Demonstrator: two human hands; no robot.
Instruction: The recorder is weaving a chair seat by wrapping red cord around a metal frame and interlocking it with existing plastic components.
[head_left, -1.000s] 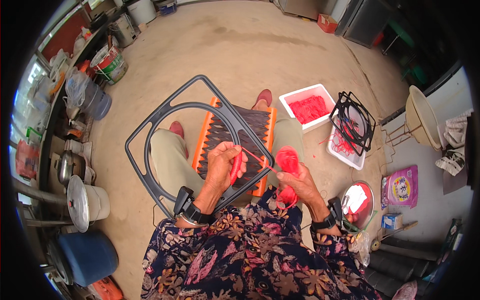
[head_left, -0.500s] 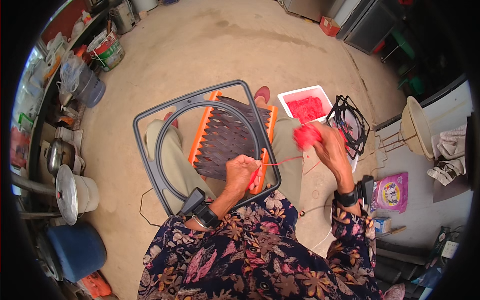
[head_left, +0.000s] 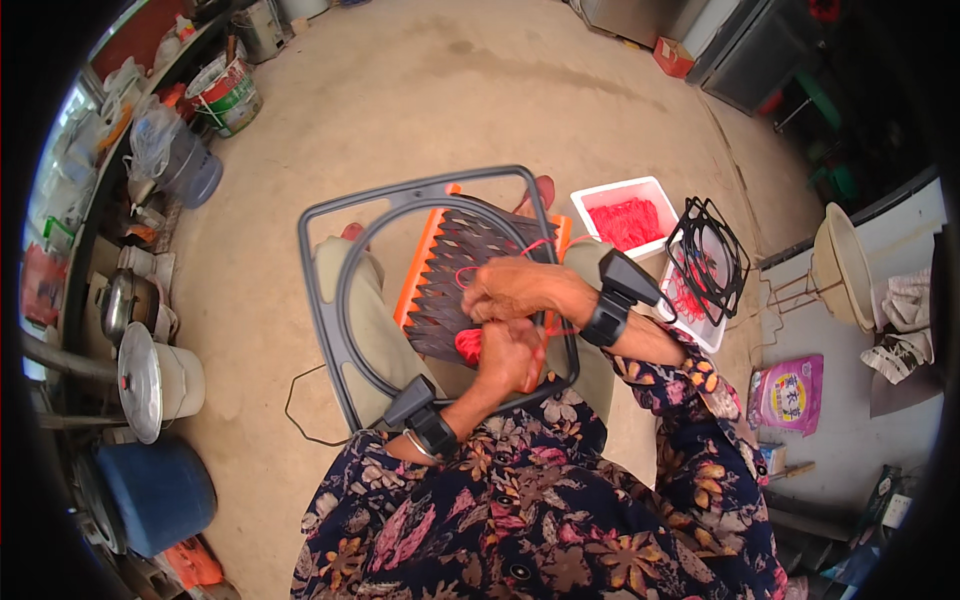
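A dark grey metal frame (head_left: 308,300) with a round inner ring rests across my lap. At its right side my left hand (head_left: 510,357) is closed on a bundle of red cord (head_left: 467,346), which pokes out past the fingers. My right hand (head_left: 525,290) crosses just above it, over the ring, with its fingers curled; what they grip is hidden. A thin loop of red cord shows by the right fingers, and more red cord lies along the frame's right side. Beneath the ring stands an orange stool (head_left: 424,250) with a dark woven strap seat (head_left: 450,290).
A white tray of red cord (head_left: 625,222) stands at the right, beside a second white tray (head_left: 710,335) under stacked black frames (head_left: 712,255). A purple bag (head_left: 790,395) lies farther right. Along the left are a lidded pot (head_left: 160,385), a blue barrel (head_left: 160,495) and buckets (head_left: 225,97).
My right hand has swung left from beside the trays to the ring, over my left hand. The red bundle has moved from it to my left hand's fingers.
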